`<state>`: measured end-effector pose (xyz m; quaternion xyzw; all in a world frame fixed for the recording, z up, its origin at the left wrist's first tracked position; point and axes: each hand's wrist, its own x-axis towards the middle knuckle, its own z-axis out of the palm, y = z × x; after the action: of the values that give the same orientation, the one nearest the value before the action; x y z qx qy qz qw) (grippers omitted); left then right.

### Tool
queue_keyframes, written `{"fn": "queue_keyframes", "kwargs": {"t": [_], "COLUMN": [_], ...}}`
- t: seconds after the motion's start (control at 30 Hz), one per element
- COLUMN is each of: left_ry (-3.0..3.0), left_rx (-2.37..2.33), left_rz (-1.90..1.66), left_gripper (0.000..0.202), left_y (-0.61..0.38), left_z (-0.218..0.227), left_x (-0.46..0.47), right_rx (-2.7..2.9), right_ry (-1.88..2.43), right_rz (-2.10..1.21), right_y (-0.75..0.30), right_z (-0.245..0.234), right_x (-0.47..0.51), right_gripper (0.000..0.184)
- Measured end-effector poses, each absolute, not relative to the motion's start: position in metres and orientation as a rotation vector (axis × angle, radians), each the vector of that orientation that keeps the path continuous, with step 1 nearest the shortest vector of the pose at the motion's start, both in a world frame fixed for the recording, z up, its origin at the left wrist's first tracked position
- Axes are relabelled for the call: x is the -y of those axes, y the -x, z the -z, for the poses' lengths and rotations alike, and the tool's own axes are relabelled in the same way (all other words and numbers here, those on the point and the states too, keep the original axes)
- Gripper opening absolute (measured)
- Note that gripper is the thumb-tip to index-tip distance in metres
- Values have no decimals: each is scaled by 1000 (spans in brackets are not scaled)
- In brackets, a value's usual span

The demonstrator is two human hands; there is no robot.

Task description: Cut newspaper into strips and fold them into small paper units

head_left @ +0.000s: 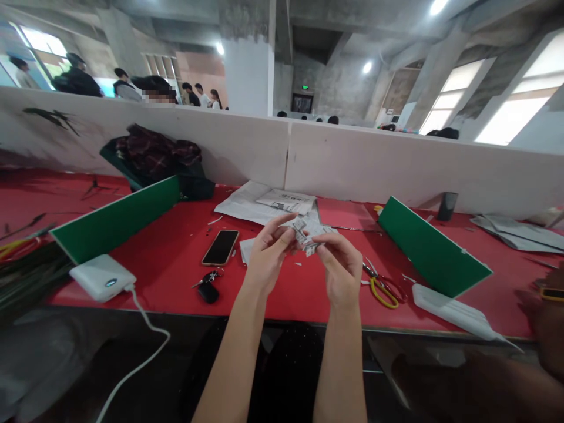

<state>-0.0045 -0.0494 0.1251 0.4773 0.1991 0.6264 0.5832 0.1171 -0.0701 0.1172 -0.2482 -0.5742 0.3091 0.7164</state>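
Both my hands are raised over the red table (176,258) and pinch one small folded piece of printed newspaper (304,238) between them. My left hand (268,254) grips its left side with thumb and fingertips closed. My right hand (341,264) holds its right side, fingers curled around it. The paper piece hangs above the table, in front of more newspaper sheets (264,202) lying flat further back.
A black phone (221,247) and a key fob (207,288) lie left of my hands. Yellow-handled scissors (382,288) lie to the right. Green divider boards (117,218) (429,247) stand on both sides. A white power bank (102,277) with cable sits front left. Another person's hand (544,317) is at the right edge.
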Motion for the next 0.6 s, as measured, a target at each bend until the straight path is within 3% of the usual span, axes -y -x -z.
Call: {"fn": "queue_keyframes", "kwargs": {"t": [0.13, 0.6], "left_ry": [-1171, -1104], "left_rx": [-563, -645], "left_rz": [-1558, -1628], "left_gripper": [17, 20], "left_y": [-2, -10], "left_z": [-124, -120], "left_x": [50, 51], "right_rx": [1235, 1199], "right_ry": [557, 573], "right_rz": [-780, -797], "right_y": [-117, -121], "right_z": [-111, -105], "right_x": [65, 61], "right_gripper": [11, 9]}}
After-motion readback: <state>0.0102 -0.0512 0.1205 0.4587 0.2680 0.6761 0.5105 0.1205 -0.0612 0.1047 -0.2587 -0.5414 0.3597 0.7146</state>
